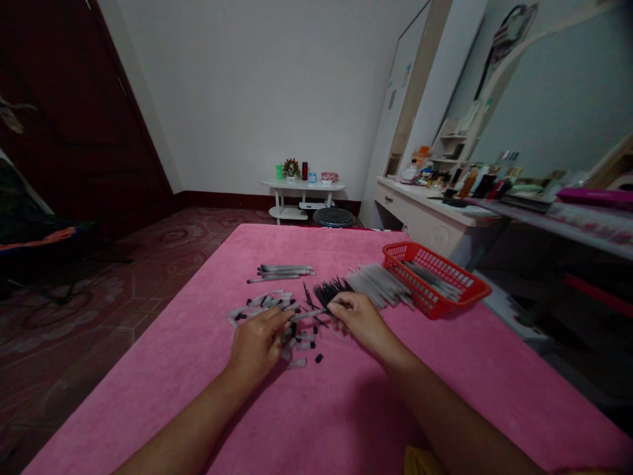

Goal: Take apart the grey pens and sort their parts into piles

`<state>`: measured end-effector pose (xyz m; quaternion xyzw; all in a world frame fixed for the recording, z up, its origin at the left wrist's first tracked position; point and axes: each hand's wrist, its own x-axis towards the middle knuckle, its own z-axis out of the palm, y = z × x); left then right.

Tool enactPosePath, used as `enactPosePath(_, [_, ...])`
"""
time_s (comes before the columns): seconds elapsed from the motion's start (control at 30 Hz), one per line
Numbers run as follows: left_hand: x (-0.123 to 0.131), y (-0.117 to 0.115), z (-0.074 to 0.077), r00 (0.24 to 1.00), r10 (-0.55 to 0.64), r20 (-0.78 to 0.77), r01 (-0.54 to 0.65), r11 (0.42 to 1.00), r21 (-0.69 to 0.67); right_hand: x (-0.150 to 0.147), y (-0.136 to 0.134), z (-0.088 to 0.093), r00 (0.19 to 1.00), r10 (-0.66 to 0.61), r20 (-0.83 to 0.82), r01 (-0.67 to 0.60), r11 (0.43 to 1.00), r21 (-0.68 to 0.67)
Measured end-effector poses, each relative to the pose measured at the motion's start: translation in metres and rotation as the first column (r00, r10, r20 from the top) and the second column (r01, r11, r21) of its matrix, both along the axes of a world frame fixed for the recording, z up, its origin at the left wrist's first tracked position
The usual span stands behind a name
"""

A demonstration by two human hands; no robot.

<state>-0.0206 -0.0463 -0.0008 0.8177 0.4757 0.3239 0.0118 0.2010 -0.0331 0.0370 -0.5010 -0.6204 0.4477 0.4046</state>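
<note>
A thin, clear pen [311, 313] lies level between my hands, just above the pink cloth. My right hand [359, 320] pinches its right end. At the other end, my left hand [258, 338] has its fingers closed around the tip; exactly what they cover is hidden. Loose clear pen caps [299, 338] with black ends lie scattered around and under my left hand. Beyond my right hand are a heap of black-tipped refills [332, 288] and a fanned pile of clear pen barrels [378, 284]. Several pens [281, 270] lie in a row farther back.
A red plastic basket [430, 310] holding more pen barrels stands at the right on the pink cloth [306, 422]. Past the table are a round black stool [334, 217] and a small white stand [302, 185]. A white dressing table [420, 204] is at the right.
</note>
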Motion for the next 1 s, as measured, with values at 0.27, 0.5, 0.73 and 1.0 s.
enactPosePath(0.27, [0.0,0.0,0.001,1.0,0.015,-0.018,-0.015,1.0,-0.016,-0.002,-0.002,-0.001,1.0,-0.012,0.009,0.012,0.999,-0.049])
enactPosePath(0.5, [0.0,0.0,0.0,1.0,0.012,-0.02,-0.012,1.0,-0.028,-0.002,-0.002,0.0,0.999,-0.022,-0.028,0.02,0.998,-0.067])
enactPosePath(0.73, [0.001,-0.001,0.001,1.0,-0.022,-0.007,0.021,0.998,-0.064,0.002,0.0,-0.003,0.998,-0.002,-0.061,-0.001,0.999,-0.039])
enactPosePath(1.0, [0.005,-0.001,0.01,0.998,-0.034,0.044,0.042,0.98,-0.194,-0.002,0.001,-0.006,0.996,-0.029,-0.083,0.037,0.995,0.088])
